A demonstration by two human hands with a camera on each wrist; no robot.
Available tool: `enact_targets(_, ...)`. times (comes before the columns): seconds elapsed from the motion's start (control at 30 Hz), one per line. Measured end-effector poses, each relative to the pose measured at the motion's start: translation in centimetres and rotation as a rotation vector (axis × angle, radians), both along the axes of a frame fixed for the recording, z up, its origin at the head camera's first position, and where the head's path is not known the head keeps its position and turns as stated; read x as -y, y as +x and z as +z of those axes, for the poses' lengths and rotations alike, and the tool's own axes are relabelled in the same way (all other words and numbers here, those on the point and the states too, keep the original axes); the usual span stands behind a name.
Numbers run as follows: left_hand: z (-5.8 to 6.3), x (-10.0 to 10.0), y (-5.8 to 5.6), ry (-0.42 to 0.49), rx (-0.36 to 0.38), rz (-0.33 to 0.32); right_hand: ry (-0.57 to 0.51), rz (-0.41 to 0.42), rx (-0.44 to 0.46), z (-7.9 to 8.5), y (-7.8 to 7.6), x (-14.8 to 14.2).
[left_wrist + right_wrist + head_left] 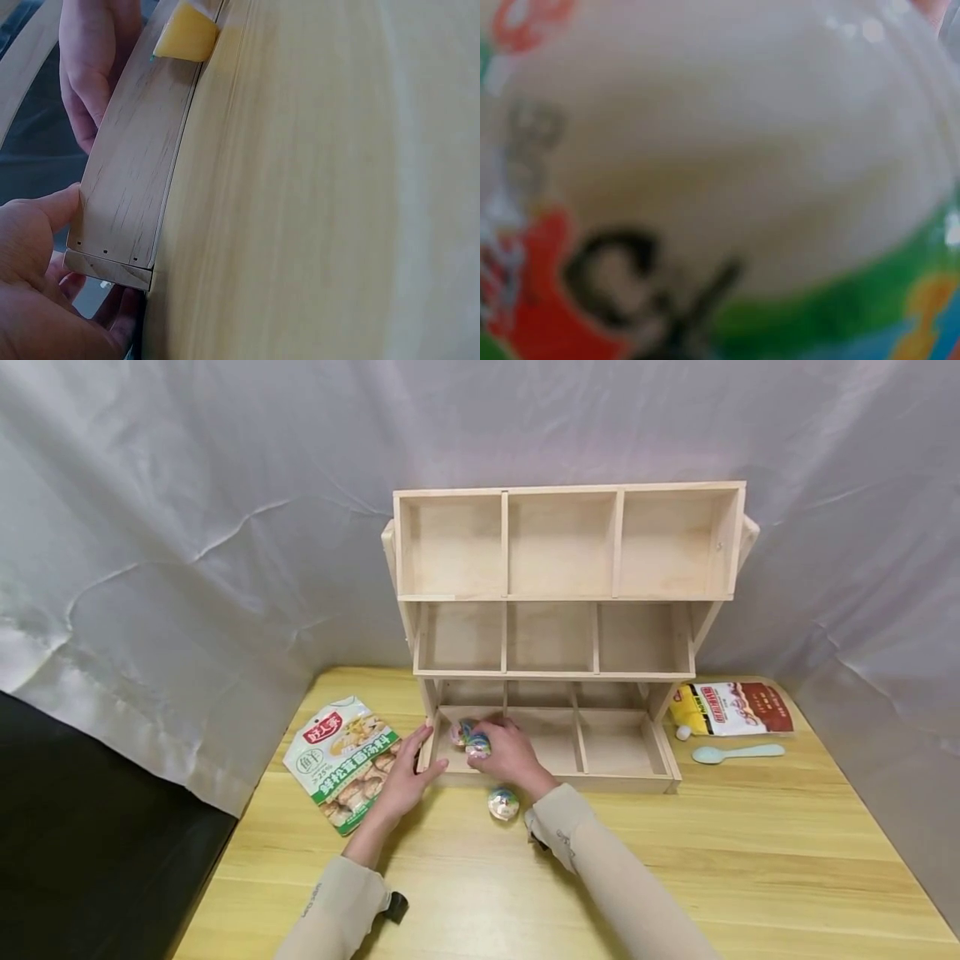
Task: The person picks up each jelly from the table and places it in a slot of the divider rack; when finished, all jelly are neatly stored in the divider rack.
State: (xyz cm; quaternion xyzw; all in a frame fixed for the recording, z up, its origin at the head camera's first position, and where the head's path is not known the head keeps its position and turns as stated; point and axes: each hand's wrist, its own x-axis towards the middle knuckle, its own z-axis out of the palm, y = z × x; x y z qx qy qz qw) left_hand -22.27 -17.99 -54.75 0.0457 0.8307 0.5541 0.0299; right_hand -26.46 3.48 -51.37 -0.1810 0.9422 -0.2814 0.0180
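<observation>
A tiered wooden rack (551, 777) with divided trays stands on the table. My left hand (405, 781) grips its bottom tray at the left front corner, thumb at the front board and fingers along the outer side. Inside that tray's left compartment, my right hand (510, 752) holds a small jelly cup (477, 746) with a colourful wrapper. Another small cup (457, 733) lies right beside it, partly covered. On the table before the rack sits one more jelly cup (503, 804); its yellow side (186, 34) shows in the left wrist view. A blurred printed lid (727, 165) fills the right wrist view.
To the left lies a green and white food pouch (348, 764), close to my left forearm. A yellow and brown pouch (731, 708) with a white cap and a pale blue spoon (737, 753) lie right of the rack. Grey curtains (225, 527) hang behind.
</observation>
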Motion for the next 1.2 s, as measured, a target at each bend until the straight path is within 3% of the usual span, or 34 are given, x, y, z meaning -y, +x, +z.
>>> enact_targets(0.53,0.28,-0.1,-0.03,0.051,-0.035,-0.018,0.035,0.002,-0.051,-0.3,-0.45,0.09)
enact_targets(0.73,0.49,-0.09,-0.14,0.028,-0.037,-0.016,0.023,-0.014,-0.038,-0.2,-0.57,0.34)
enact_targets(0.97,-0.13,0.09,0.15,0.017,-0.023,-0.012,0.036,-0.044,0.009,-0.58,-0.31,0.67)
enact_targets(1.2,-0.04,-0.06,0.15,0.021,-0.028,-0.012,0.029,-0.009,-0.039,-0.81,-0.53,0.54)
